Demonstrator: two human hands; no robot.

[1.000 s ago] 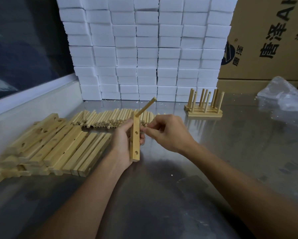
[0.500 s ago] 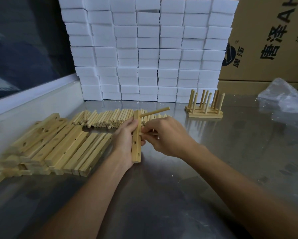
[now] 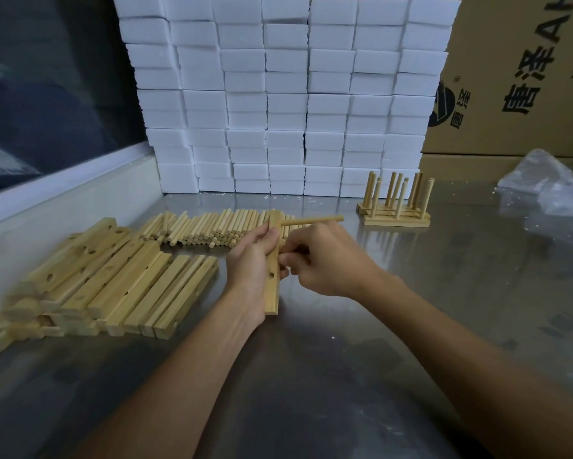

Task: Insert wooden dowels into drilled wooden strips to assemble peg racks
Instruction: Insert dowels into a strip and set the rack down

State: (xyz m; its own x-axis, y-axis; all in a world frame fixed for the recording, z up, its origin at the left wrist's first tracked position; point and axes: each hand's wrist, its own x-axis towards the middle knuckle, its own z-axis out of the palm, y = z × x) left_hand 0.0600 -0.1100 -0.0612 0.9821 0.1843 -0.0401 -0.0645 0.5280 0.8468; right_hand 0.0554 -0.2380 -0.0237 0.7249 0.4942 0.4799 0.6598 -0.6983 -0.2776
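Step in hand: I judge this as the second peg of one rack; one dowel is seated, another is going into the middle hole.
Strip: my left hand [image 3: 250, 263] grips the drilled strip [image 3: 272, 276] upright above the steel table [image 3: 444, 293], thumb and fingers wrapped round its upper half, its lower end near the table surface.
Seated dowel: the first dowel [image 3: 311, 221] sticks out to the right from the top hole, roughly level.
Dowel in work: my right hand [image 3: 328, 260] pinches a second dowel [image 3: 286, 249] between curled fingers, its tip at the strip's right face; I cannot tell how far it has entered.
Open hole: one empty hole [image 3: 271, 275] shows on the near face of the strip, below my fingers.
Supplies: loose dowels [image 3: 212, 226] lie in a row on the far side of my hands; blank strips [image 3: 112, 279] are piled at the left.
Finished work: completed racks [image 3: 396, 210] stand far right, well apart from my hands, in front of the white foam blocks [image 3: 278, 94].
Next move: I reckon it calls for a straight push along the hole's axis, my left hand bracing the strip so it does not twist, then a fresh dowel for the lowest hole.
Risk: a tilted dowel could jam at the hole's mouth.
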